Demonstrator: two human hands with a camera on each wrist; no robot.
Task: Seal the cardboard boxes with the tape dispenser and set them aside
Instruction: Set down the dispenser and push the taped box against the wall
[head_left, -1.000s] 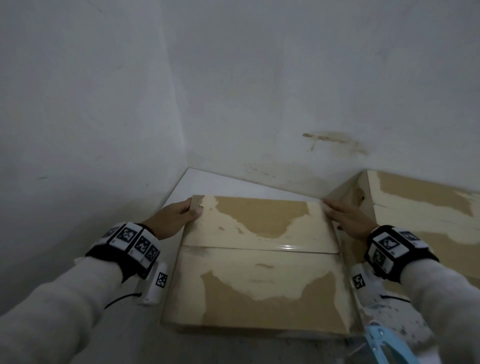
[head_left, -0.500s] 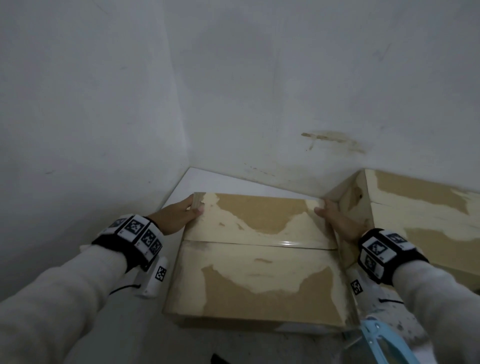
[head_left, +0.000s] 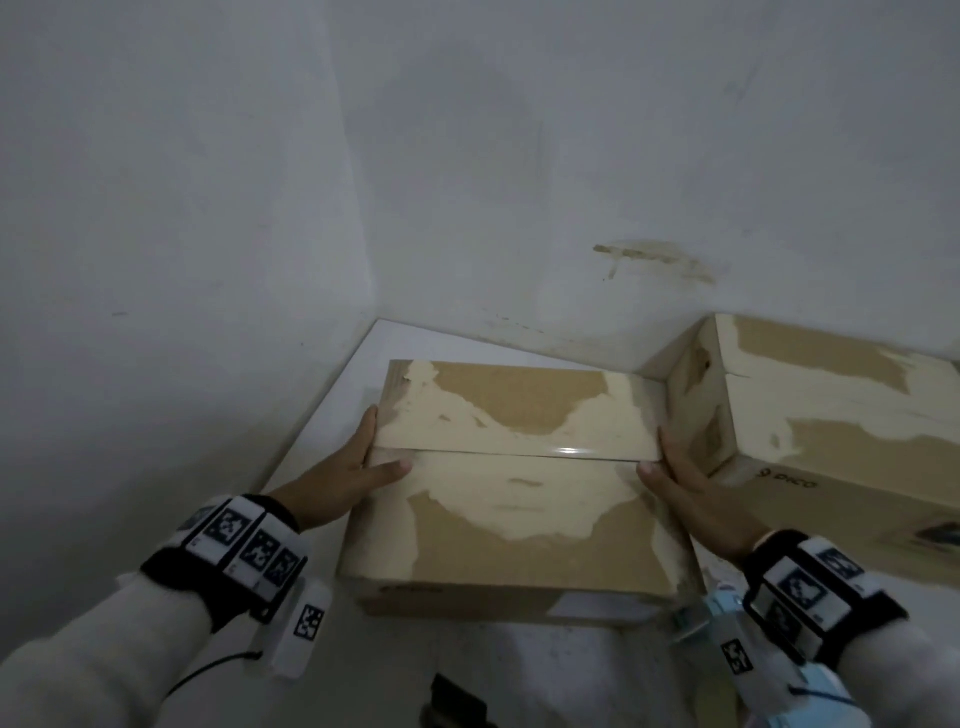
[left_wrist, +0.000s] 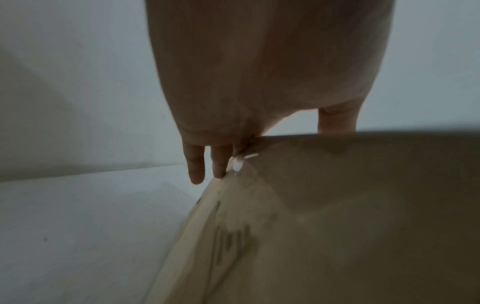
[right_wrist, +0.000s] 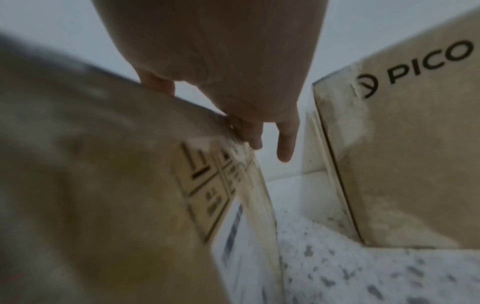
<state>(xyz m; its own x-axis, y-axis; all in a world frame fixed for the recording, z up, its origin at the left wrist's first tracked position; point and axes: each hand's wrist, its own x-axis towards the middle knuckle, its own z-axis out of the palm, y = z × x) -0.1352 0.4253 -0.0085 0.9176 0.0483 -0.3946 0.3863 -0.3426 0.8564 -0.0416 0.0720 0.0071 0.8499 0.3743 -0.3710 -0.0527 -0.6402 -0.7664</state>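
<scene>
Taped cardboard box (head_left: 511, 483) in the corner of a white surface (head_left: 332, 410), close under the walls; glossy tape along the seam where its closed flaps meet. Left hand (head_left: 343, 480) holds the left side, thumb lying on top, fingers flat down the side wall. Right hand (head_left: 691, 488) mirrors it on the right side, thumb on the top edge. Hands well apart, box between them. Second box (head_left: 831, 441), marked PICO, just beside on the right. Light-blue tape dispenser (head_left: 696, 618) under the right wrist.
</scene>
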